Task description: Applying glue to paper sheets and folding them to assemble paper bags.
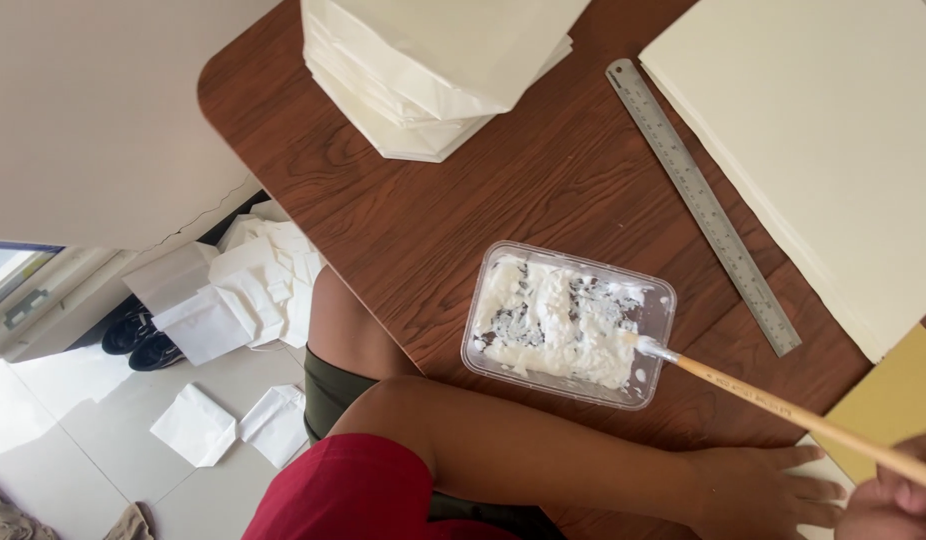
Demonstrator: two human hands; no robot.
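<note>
Nearest the person, the left hand (758, 490) lies flat, fingers spread, pressing on a white sheet of paper (828, 475) at the edge of the dark brown wooden table (433, 200). The right hand (898, 495), at the frame's corner, is closed around the handle of a long wooden paintbrush (783, 405). Its white-coated bristles rest on the rim of a clear rectangular plastic tub of white paste (568, 322), just beyond the left forearm. A tan card (898, 400) lies beside the brush. Farther off lie a steel ruler (701, 203), a stack of cream sheets (833, 140) and a pile of folded white paper bags (433, 65). More white bags (233, 290) litter the floor.
</note>
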